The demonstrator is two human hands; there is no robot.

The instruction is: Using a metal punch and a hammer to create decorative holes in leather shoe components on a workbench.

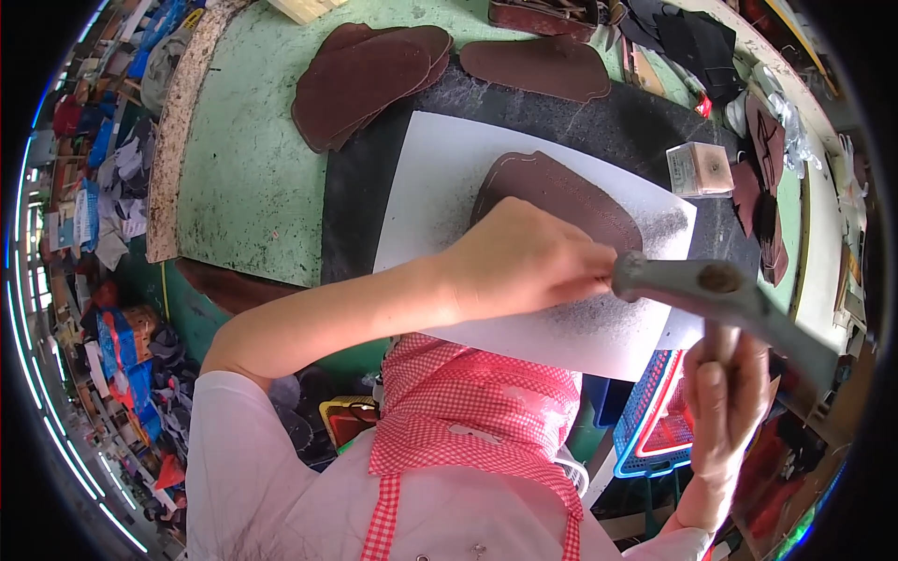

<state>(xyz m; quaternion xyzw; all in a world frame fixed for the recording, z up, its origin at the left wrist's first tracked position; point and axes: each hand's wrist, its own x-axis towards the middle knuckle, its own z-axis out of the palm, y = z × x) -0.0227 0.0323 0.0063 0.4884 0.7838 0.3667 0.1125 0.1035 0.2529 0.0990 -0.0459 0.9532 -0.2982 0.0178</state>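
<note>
A brown leather piece point(561, 187) with a line of small marks along its edge lies on a white sheet point(416, 206) dusted with dark specks. Over the leather's near side reaches my left hand point(528, 248), fingers closed in a pinch; what they hold, if anything, is hidden. My right hand point(734, 388) grips the handle of a hammer point(692, 280), raised close to the camera. In this view the round face of the hammer head overlaps the left fingertips; I cannot tell whether they touch.
Under the sheet is a black board point(351, 220) on a green worktable point(243, 168). Stacked leather pieces point(365, 79) and another leather piece point(538, 67) lie at the far side. A small box point(700, 170) stands at right, near leather scraps point(767, 187). Below hangs a blue basket point(645, 421).
</note>
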